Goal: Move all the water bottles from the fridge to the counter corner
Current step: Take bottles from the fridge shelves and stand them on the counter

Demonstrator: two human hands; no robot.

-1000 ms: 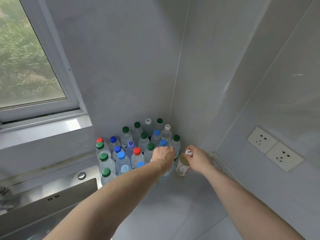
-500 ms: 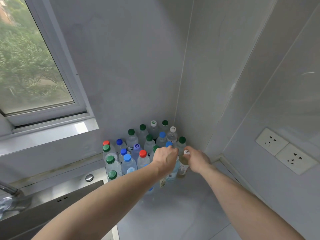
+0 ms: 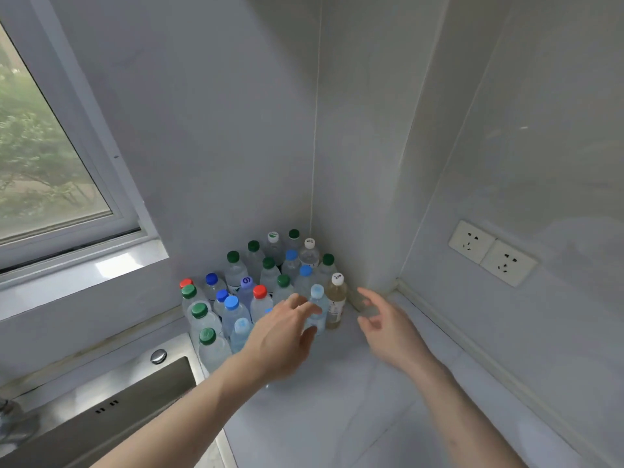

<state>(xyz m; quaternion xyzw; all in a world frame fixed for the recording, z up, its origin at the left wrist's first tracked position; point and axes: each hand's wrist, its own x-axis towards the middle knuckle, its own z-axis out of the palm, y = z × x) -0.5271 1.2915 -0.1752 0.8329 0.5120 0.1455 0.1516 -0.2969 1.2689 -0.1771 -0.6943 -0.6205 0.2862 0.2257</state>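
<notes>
window (image 3: 44, 157) left, daylit | pale walls (image 3: 219, 113) | sockets (image 3: 491, 253) right | steel sink (image 3: 111, 393), likely

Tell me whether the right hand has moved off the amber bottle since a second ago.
Yes. The right hand has let go and drawn back right, away from the amber bottle standing in the corner.

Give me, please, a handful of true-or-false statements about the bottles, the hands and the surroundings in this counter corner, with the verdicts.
1. The amber bottle with the white cap stands upright at the right edge of the bottle cluster. True.
2. The right hand grips the amber bottle. False: its fingers are spread and it holds nothing, apart from the bottle.
3. The left hand is open beside the light blue-capped bottle. True.
4. Every cap in the cluster is green. False: there are also blue, red and white caps, such as the red-capped bottle.
5. The wall sockets are on the window side. False: they are on the right wall; the window is on the left.
</notes>
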